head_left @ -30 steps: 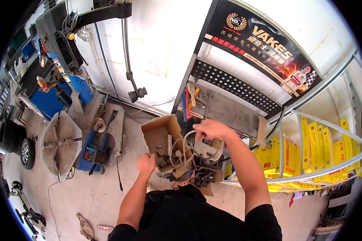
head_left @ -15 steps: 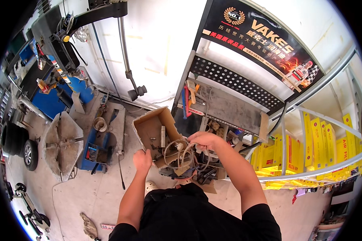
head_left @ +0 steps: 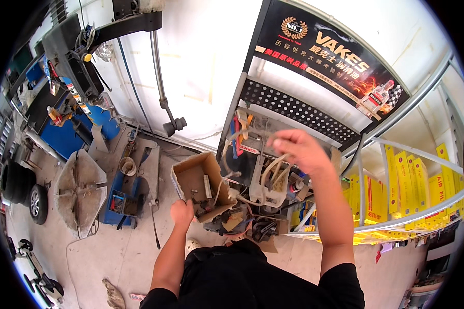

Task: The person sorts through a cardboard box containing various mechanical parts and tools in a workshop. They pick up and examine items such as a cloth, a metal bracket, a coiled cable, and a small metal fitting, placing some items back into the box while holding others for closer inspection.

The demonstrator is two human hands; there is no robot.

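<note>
My left hand (head_left: 182, 212) is closed on the left near edge of an open cardboard box (head_left: 211, 164), which is held tilted. A pale bar (head_left: 207, 186) and several small dark parts lie inside it. My right hand (head_left: 300, 149) is raised to the right of the box, over the workbench, slightly blurred. Its fingers are closed on a loose tangle of pale cable (head_left: 225, 159). Loops of the cable hang down from the hand, and a thicker end dangles near the box's right edge.
A grey metal workbench (head_left: 314, 141) with a perforated back panel stands ahead. Under my hands sit a whitish plastic basket (head_left: 273, 198) and a bin of dark scrap parts (head_left: 232, 219). Yellow boxes (head_left: 374, 198) fill a rack at right; a tyre machine turntable (head_left: 80, 190) is at left.
My right hand has risen away to the right, drawing the pale cable out of the cardboard box. My left hand stays on the box, which has shifted slightly downward.
</note>
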